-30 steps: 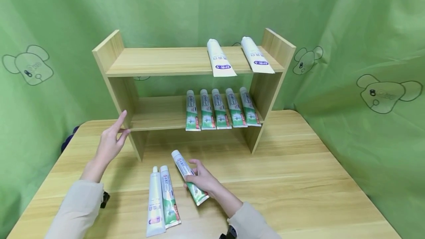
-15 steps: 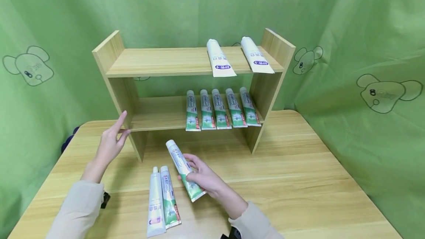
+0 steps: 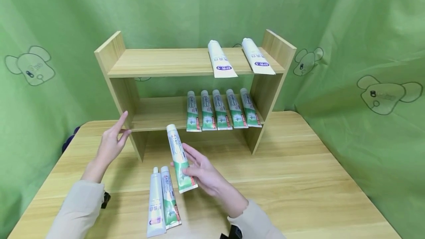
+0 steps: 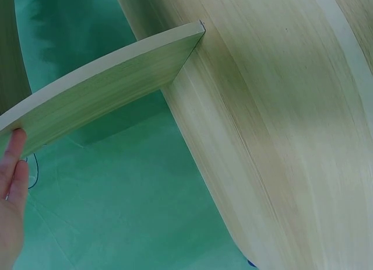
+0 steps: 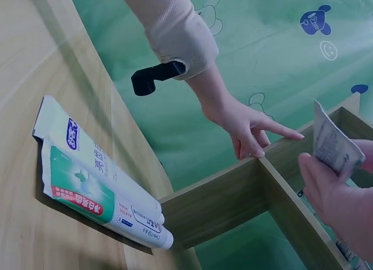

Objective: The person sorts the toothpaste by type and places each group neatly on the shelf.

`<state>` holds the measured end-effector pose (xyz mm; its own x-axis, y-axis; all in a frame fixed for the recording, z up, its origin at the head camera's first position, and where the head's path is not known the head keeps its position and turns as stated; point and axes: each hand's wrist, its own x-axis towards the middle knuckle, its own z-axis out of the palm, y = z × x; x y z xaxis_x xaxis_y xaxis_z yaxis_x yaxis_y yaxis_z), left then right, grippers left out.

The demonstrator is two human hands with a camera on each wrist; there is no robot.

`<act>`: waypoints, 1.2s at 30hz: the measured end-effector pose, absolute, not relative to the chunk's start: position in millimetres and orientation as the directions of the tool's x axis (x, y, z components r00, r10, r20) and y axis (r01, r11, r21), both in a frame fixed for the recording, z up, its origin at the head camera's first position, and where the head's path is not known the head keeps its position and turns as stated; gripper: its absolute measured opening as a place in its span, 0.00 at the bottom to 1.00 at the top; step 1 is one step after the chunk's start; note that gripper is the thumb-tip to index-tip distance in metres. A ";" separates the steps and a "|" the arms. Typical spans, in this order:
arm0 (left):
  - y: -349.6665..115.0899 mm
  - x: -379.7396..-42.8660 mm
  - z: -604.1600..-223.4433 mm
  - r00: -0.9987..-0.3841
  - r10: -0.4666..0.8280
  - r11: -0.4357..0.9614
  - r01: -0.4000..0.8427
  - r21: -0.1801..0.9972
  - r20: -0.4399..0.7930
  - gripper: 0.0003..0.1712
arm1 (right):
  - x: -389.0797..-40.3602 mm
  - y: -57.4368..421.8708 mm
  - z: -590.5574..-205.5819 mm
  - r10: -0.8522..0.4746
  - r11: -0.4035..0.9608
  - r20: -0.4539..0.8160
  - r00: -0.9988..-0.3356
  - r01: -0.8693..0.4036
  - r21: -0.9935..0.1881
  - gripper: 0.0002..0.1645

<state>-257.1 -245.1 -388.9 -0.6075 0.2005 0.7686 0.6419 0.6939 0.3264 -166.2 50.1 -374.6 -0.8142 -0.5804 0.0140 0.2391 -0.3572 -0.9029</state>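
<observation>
In the head view my right hand (image 3: pixel 204 174) grips a green-and-white toothpaste tube (image 3: pixel 179 161), thumb across its front. The tube is raised off the table, cap up, before the shelf's lower opening. In the right wrist view only its crimped end (image 5: pixel 335 141) shows clearly. My left hand (image 3: pixel 109 141) touches the wooden shelf (image 3: pixel 156 123) at its left side, index finger extended and thumb near the middle board. On the table lie a white toothpaste tube (image 3: pixel 155 204) and a green-and-white tube (image 3: pixel 170 198), side by side.
Several green-and-white tubes (image 3: pixel 206 111) lie in a row on the middle board's right half. Two white tubes (image 3: pixel 220 59) lie on the top board, ends overhanging its front edge. A green curtain (image 3: pixel 186 6) hangs behind the wooden table (image 3: pixel 299 180).
My right hand has lifted the toothpaste tube up and slightly left, turning it more upright toward the shelf. The left hand has stayed at the shelf's side.
</observation>
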 end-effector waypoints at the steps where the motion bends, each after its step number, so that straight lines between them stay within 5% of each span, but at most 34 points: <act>1: -244.8 -257.0 -389.0 -0.608 0.201 0.695 0.641 0.325 0.768 0.42 | -166.8 49.1 -374.8 -0.558 -0.359 0.010 -0.830 0.230 -0.905 0.46; 10: -245.5 -256.3 -388.2 -0.617 0.193 0.693 0.636 0.338 0.763 0.42 | -170.3 32.5 -374.4 -0.339 -0.315 0.038 -0.940 0.075 -0.946 0.38; 22: -245.6 -257.1 -389.3 -0.619 0.200 0.690 0.639 0.340 0.759 0.42 | -186.5 18.8 -372.1 -0.157 -0.330 0.022 -0.987 0.032 -0.944 0.28; 29: -246.2 -259.3 -393.9 -0.608 0.208 0.689 0.647 0.326 0.766 0.42 | -188.8 17.5 -370.7 -0.132 -0.334 -0.007 -0.991 0.051 -0.941 0.19; 36: -247.6 -259.7 -391.8 -0.596 0.210 0.682 0.658 0.321 0.775 0.41 | -190.9 18.9 -366.2 -0.187 -0.357 0.062 -0.980 0.009 -0.934 0.21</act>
